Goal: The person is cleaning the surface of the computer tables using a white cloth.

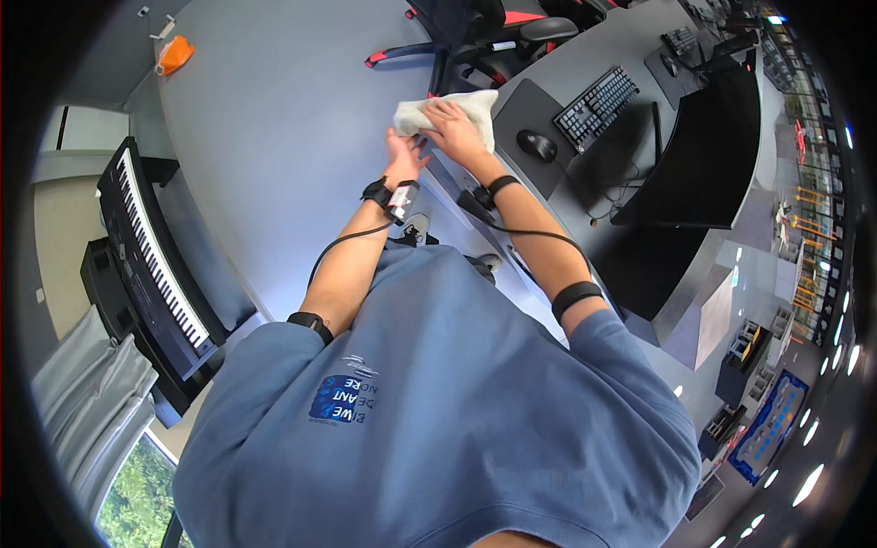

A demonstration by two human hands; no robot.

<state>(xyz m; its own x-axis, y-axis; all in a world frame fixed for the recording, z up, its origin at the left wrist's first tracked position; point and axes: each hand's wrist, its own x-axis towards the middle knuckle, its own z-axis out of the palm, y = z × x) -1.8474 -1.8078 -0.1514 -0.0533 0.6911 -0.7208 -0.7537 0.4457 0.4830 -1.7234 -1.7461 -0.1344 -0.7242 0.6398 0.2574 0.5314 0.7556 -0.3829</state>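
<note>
Off the left edge of the desk, an off-white folded cloth (pixel 479 109) is up in the air. My right hand (pixel 455 133) is on it, fingers spread across its upper side and thumb near its lower edge. Just below the cloth's left end is my left hand (pixel 406 156), palm turned up and fingers apart; whether its fingertips touch the cloth cannot be told. Black straps circle both wrists and upper forearms, with small cabled devices at the wrists.
To the right, a desk bears a black mouse (pixel 537 145) on a mat (pixel 524 109), a keyboard (pixel 596 109) and a curved monitor (pixel 712 151). A black and red office chair (pixel 473 41) stands ahead. At left are an electric piano (pixel 161 260) and an orange bag (pixel 175 55).
</note>
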